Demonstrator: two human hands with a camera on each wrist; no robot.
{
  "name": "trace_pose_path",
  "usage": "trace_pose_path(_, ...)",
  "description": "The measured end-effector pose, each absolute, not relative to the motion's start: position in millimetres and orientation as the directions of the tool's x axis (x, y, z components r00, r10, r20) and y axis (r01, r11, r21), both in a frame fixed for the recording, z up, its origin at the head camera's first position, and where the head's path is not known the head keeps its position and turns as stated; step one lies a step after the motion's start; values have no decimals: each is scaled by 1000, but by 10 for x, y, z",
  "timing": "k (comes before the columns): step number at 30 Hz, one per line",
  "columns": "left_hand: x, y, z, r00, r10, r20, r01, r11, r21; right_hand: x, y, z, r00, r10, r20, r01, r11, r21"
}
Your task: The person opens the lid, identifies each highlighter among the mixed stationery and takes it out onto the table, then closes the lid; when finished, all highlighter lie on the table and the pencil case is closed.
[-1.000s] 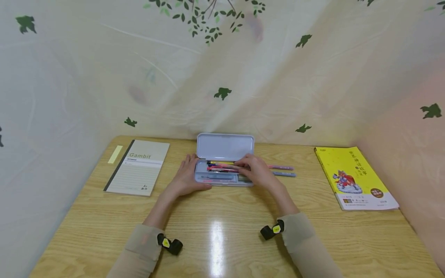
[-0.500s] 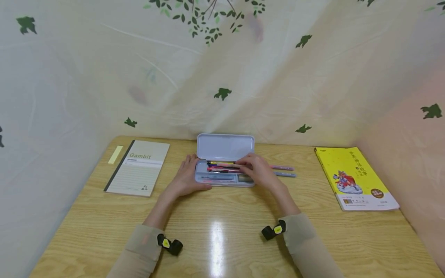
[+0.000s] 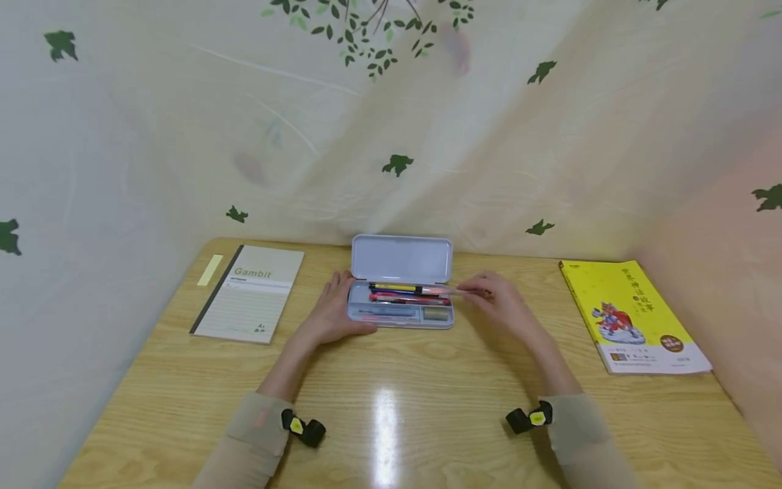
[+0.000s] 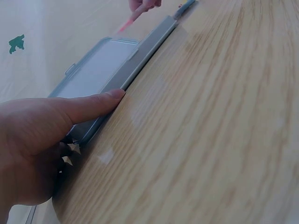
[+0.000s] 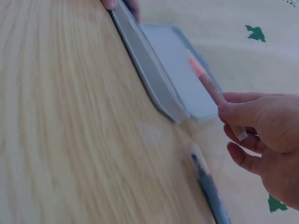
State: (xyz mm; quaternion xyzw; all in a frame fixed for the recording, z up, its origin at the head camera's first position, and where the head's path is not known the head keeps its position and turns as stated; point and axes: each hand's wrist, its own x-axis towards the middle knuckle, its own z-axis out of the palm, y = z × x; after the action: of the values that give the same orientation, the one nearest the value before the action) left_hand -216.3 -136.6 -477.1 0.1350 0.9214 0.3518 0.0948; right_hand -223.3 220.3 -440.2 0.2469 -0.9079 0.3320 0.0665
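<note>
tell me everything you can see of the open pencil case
The pencil case is a shallow, pale grey-blue box with rounded corners, metal or plastic, I cannot tell which. It lies on the table near the back edge, its plain lid open and tilted back. Inside, several pens lie in a long rear section; in front are slender blue and pink items and a greyish-brown block in its own compartment. The left hand holds its left end, thumb on the front wall.

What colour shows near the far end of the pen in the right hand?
Pinkish red; the pen shows it best in the right wrist view.
</note>
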Motion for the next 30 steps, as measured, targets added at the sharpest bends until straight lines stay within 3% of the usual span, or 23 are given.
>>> trace_pose_path(16,-2153,-1348,-4740,-944,327,-51,209,708,674,-1959,2883,-4499,-869,-369,330,-492,718,-492)
trace_pose_path(30,-2147,-1362,-4740,-946,319,-53,200,705,680,-1955,3006,-4521,-906,-358,226,-423,765,-486)
